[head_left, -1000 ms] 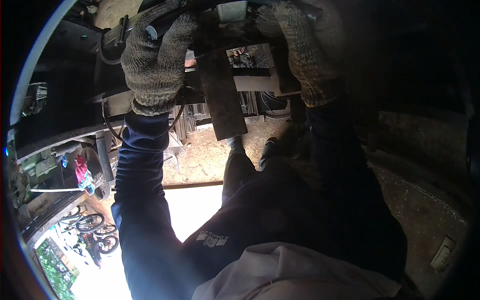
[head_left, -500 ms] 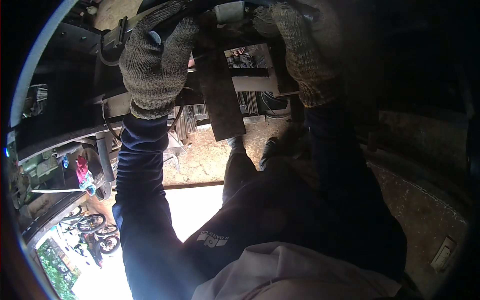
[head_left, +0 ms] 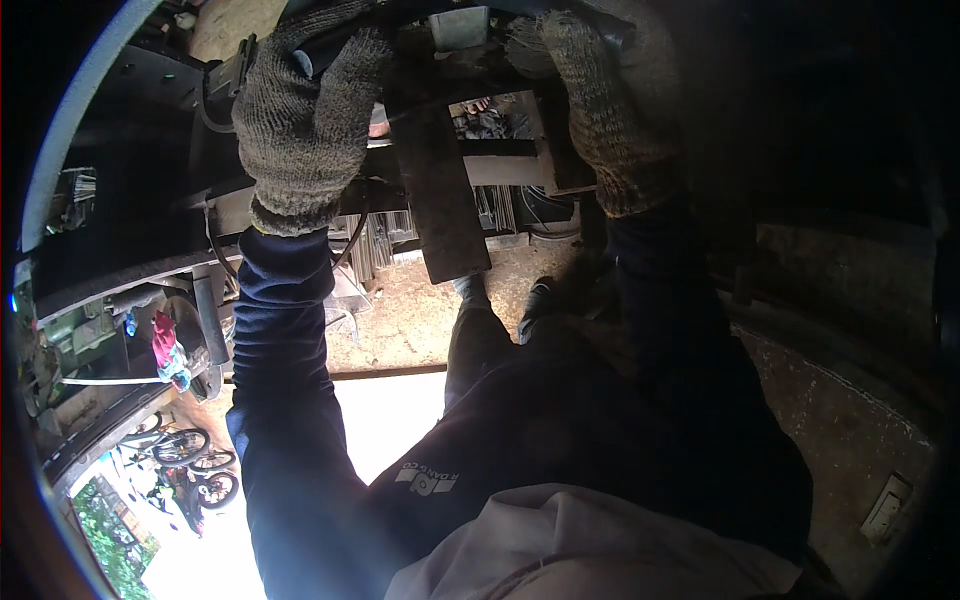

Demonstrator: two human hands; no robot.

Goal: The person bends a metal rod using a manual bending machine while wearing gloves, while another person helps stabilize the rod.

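1. While both arms reach up to the work overhead, the left hand, in a grey knitted glove, curls its fingers round a dark bar, whose pale round end pokes out between thumb and fingers
2. That grip is bent rather than spread; the thumb side and the fingers stand a little apart, with the bar lying in the gap, and from where I stand its far end slips away into shadow
3. Over on the other side, the right hand wears a matching glove, browner near the cuff, and is raised about level with the left one; its fingers go up into the dark by a black part, and I cannot tell how tightly they are closed or whether they hold the same bar
4. Between the two hands, well clear of both palms, sits a small pale grey block, and below it a flat dark plate hangs down at a slight slant
5. Under the plate I see the person's feet on a lit brown floor, and off to the left a pink and blue cloth and some bicycles
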